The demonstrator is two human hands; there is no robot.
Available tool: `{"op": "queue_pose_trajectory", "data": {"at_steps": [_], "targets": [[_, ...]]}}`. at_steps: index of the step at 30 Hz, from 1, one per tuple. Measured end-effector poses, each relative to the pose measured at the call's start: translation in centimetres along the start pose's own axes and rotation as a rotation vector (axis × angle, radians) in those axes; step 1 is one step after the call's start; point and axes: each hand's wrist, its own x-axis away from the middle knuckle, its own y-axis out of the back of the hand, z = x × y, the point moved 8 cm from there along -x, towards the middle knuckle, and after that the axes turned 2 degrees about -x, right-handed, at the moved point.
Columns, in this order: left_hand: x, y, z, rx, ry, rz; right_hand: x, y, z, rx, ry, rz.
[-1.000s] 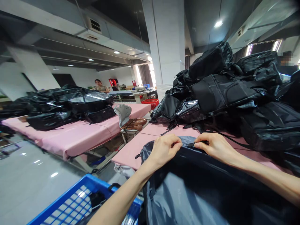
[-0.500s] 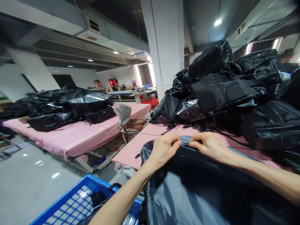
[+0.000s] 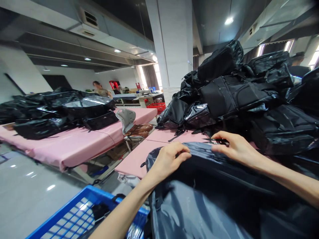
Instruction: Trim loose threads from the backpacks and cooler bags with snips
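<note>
On your left, a pink-covered bench carries black bags, heaped toward its far left; a person is beyond its far edge. Below that bench's near right corner, a blue basket with dark items in it sits partly behind your left forearm. A grey chair with a brown quilted seat stands between the right edge of that bench and the second one. Your left hand has its fingers curled and pinching the far rim of the open bag, black with a grey lining. That bag lies right in front of you, its far rim overlapping the near edge of the second pink bench, just right of its near left corner; whether it rests on the bench you cannot tell. A tall pile of black bags covers the far and right parts of this bench. Your right hand, at the rim's right, grasps a small dark tool, apparently snips, between thumb and fingers.
</note>
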Motion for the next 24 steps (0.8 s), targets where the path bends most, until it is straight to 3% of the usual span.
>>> {"op": "queue_pose_trajectory", "data": {"at_steps": [4,7,10,13,17,24], "targets": [[0.7,-0.2,-1.6,-0.225,-0.244,-0.132,4.2,-0.6,1.8,0.415,0.335,-0.025],[1.5,-1.0,-3.3,-0.412,-0.43,-0.205,7.1,-1.7,3.6,0.692,0.612,-0.187],[2.0,-2.2,-4.8,-0.495,-0.563,-0.203,8.9,-3.0,4.8,0.83,0.827,-0.288],[2.5,-3.2,-5.8,-0.473,-0.685,-0.182,9.3,-3.2,5.0,0.873,0.861,-0.304],[3.3,-3.6,-6.2,-0.474,-0.829,-0.258,10.0,-2.1,4.7,0.778,0.841,-0.294],[3.3,-3.2,-6.0,-0.427,-0.805,-0.267,11.6,-1.1,3.7,0.708,0.805,-0.237]]}}
